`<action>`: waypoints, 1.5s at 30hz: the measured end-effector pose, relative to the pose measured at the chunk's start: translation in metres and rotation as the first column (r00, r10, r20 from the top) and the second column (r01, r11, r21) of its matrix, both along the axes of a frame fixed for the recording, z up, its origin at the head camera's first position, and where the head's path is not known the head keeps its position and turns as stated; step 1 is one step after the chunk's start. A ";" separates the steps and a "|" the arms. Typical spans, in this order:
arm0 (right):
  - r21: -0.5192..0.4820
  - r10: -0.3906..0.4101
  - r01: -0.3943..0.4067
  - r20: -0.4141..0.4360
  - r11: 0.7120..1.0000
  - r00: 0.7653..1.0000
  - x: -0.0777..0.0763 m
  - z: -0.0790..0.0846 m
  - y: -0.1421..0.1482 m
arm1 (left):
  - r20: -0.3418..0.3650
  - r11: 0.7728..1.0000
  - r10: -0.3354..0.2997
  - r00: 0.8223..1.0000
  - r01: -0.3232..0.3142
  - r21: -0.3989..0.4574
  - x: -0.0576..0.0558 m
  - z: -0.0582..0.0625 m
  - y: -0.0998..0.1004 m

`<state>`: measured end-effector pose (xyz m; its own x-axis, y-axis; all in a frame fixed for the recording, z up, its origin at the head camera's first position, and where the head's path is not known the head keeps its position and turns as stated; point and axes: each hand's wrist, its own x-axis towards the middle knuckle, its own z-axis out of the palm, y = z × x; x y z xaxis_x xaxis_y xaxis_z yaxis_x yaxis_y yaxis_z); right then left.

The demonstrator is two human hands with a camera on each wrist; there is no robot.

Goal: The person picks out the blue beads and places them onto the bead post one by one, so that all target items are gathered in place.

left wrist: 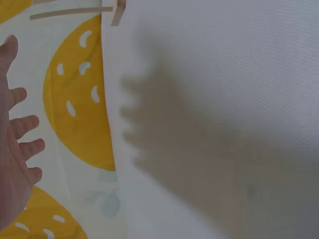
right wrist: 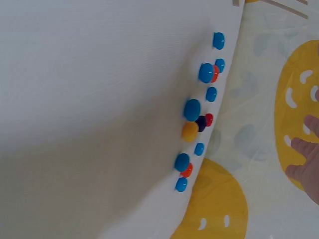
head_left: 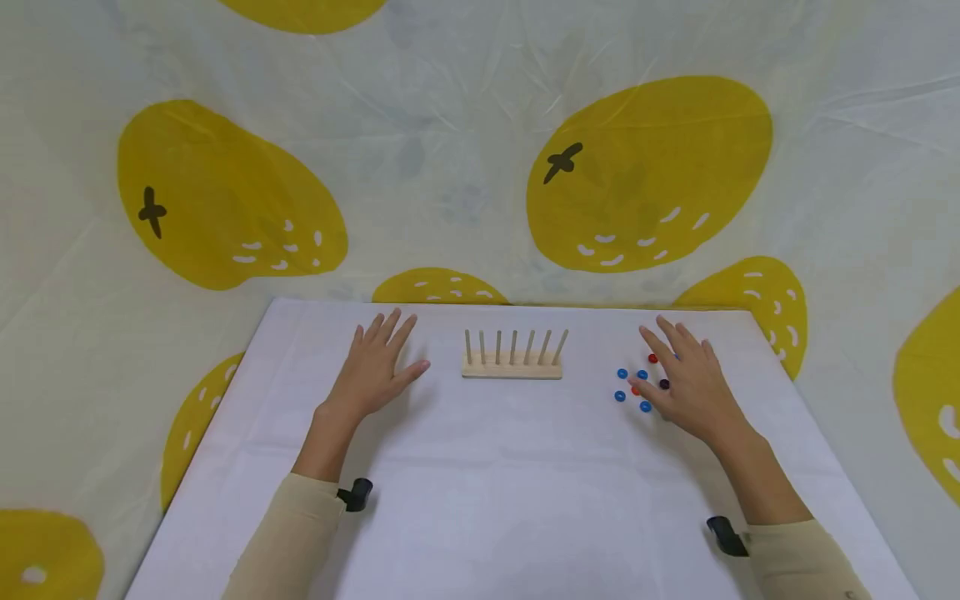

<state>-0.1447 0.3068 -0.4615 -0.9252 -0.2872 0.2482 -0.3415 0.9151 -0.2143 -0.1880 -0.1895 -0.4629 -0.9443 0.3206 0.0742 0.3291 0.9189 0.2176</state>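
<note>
A pale wooden rack (head_left: 507,372), with a long rectangular base and seven thin round pegs standing in a row, sits near the far edge of the table (head_left: 465,508), between the two hands. To its right lies a loose cluster of small, glossy, round beads (head_left: 646,407) in blue, red and a very dark shade. The left hand (head_left: 369,372) hovers left of the rack, its grip spread and holding nothing; the right hand (head_left: 696,390) hangs over the beads, its grip likewise spread, apart from them.

The right wrist view adds a yellow-orange bead (right wrist: 190,132) that the head view does not show, and gives the beads' thick, rounded sides. The left wrist view catches only one end of the rack, but brings out the fine weave of the white cloth covering the table.

Behind hangs a creased, off-white fabric backdrop (head_left: 442,200) printed with large yellow fruit shapes.
</note>
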 end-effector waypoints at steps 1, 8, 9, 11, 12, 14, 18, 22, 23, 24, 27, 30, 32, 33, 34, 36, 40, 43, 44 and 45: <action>-0.010 0.006 -0.006 0.001 1.000 1.000 0.000 -0.002 0.001 | -0.003 1.000 -0.006 1.000 0.006 0.009 -0.001 -0.001 0.000; -0.071 0.065 -0.067 -0.029 0.995 0.997 -0.001 -0.016 0.005 | 0.023 0.997 -0.030 0.999 0.029 0.074 -0.005 -0.009 0.002; -0.077 0.074 -0.077 -0.034 0.994 0.997 -0.001 -0.018 0.006 | 0.026 0.996 -0.030 0.999 0.028 0.082 -0.006 -0.010 0.002; -0.090 0.097 -0.101 -0.052 0.991 0.994 -0.001 -0.022 0.006 | 0.029 0.995 -0.028 0.999 0.025 0.100 -0.008 -0.012 0.002; -0.102 0.109 -0.114 -0.056 0.988 0.992 -0.001 -0.023 0.006 | 0.031 0.993 -0.029 0.999 0.025 0.114 -0.008 -0.013 0.003; -0.120 0.131 -0.137 -0.053 0.983 0.990 -0.001 -0.026 0.005 | 0.037 0.989 -0.029 0.999 0.024 0.143 -0.010 -0.015 0.004; -0.135 0.161 -0.164 -0.035 0.977 0.986 -0.001 -0.030 0.003 | 0.059 0.979 -0.040 0.997 0.027 0.204 -0.012 -0.018 0.007; -0.133 0.165 -0.165 -0.012 0.977 0.986 -0.001 -0.033 0.002 | 0.093 0.965 -0.053 0.994 0.027 0.260 -0.013 -0.021 0.011; -0.135 0.167 -0.166 -0.009 0.977 0.986 -0.001 -0.034 0.002 | 0.099 0.962 -0.057 0.993 0.029 0.271 -0.013 -0.022 0.012; -0.134 0.167 -0.166 -0.007 0.977 0.986 -0.002 -0.035 0.002 | 0.106 0.958 -0.062 0.992 0.030 0.284 -0.014 -0.023 0.014; -0.132 0.170 -0.167 0.008 0.977 0.985 -0.002 -0.040 0.002 | 0.128 0.952 -0.066 0.989 0.024 0.306 -0.017 -0.025 0.017; -0.135 0.170 -0.164 0.035 0.977 0.985 -0.002 -0.046 0.002 | 0.159 0.948 -0.070 0.985 0.017 0.317 -0.021 -0.026 0.022; -0.141 0.170 -0.161 0.052 0.977 0.984 -0.002 -0.048 0.002 | 0.177 0.949 -0.076 0.981 0.016 0.315 -0.023 -0.027 0.025; -0.140 0.167 -0.158 0.058 0.977 0.984 -0.002 -0.049 0.002 | 0.184 0.948 -0.082 0.980 0.020 0.316 -0.025 -0.027 0.027; -0.139 0.166 -0.156 0.059 0.978 0.984 -0.002 -0.050 0.003 | 0.190 0.948 -0.089 0.978 0.024 0.319 -0.026 -0.028 0.029; -0.135 0.161 -0.152 0.062 0.979 0.985 -0.002 -0.051 0.003 | 0.198 0.945 -0.102 0.975 0.033 0.325 -0.028 -0.029 0.032; -0.119 0.161 -0.150 0.080 0.981 0.984 -0.003 -0.051 0.003 | 0.208 0.941 -0.118 0.971 0.043 0.335 -0.030 -0.034 0.035; -0.106 0.166 -0.156 0.094 0.982 0.982 -0.004 -0.051 0.004 | 0.216 0.939 -0.126 0.968 0.046 0.342 -0.033 -0.038 0.037; -0.101 0.166 -0.156 0.100 0.983 0.981 -0.004 -0.051 0.004 | 0.218 0.938 -0.125 0.968 0.043 0.345 -0.034 -0.040 0.037; -0.096 0.167 -0.157 0.105 0.983 0.980 -0.004 -0.051 0.004 | 0.222 0.937 -0.123 0.967 0.039 0.348 -0.035 -0.042 0.038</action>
